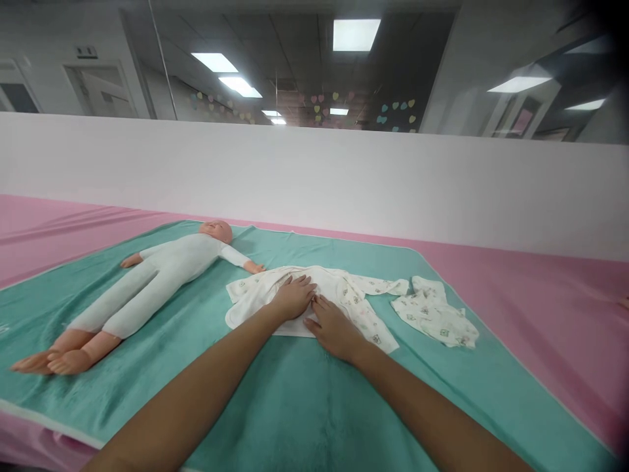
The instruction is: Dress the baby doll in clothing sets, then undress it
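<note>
A white baby shirt point(371, 318) with a small print lies spread open on the green towel point(304, 406), its plain inside facing up. My left hand point(295, 298) rests flat on the middle of the shirt, fingers stretched out. Close beside it, my right hand point(337, 328) also lies on the cloth with extended fingers, the two sets of fingertips almost meeting. Neither hand grips anything that I can see. To the left a baby doll point(171, 262) in a white cloth body lies on its back, one hand close to the shirt's sleeve.
Printed baby trousers point(437, 314), crumpled, lie right of the shirt. A pink sheet point(555, 314) extends under the towel. Behind stands a low white wall point(314, 177) with a window point(304, 65) above it. Part of another person's hand point(624, 301) shows at the right edge.
</note>
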### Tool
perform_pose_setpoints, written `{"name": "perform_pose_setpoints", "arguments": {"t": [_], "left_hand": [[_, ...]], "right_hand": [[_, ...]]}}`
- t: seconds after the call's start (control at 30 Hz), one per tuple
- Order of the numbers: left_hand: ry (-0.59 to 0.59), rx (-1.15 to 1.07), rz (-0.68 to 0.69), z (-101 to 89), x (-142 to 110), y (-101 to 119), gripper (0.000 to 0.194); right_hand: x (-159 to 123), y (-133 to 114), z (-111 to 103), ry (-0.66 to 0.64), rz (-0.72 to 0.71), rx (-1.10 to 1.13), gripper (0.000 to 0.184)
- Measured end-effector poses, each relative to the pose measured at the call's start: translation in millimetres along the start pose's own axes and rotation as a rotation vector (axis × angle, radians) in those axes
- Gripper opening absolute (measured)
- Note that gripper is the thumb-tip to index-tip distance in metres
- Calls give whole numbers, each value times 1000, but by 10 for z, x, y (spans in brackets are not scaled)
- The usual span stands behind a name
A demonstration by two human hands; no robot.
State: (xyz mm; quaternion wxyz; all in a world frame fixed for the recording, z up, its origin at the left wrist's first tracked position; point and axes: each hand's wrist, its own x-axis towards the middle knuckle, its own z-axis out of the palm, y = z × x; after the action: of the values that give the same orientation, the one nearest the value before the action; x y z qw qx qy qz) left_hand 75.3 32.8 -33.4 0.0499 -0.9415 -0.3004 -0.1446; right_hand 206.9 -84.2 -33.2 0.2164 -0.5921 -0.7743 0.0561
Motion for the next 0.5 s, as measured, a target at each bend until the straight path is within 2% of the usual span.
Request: {"name": "perform_pose_setpoints", "arguments": {"t": [0.2, 0.33, 0.5], "left_hand": [[-6, -69, -167, 65, 61, -50, 40], [36, -121, -291, 42, 60, -128, 41], [59, -109, -401, -22, 25, -190, 46]], "right_hand": [[458, 322, 125, -40, 220, -153, 61], [770, 457, 144, 22, 368, -165, 63], [901, 505, 166, 99, 513, -155, 69]]}}
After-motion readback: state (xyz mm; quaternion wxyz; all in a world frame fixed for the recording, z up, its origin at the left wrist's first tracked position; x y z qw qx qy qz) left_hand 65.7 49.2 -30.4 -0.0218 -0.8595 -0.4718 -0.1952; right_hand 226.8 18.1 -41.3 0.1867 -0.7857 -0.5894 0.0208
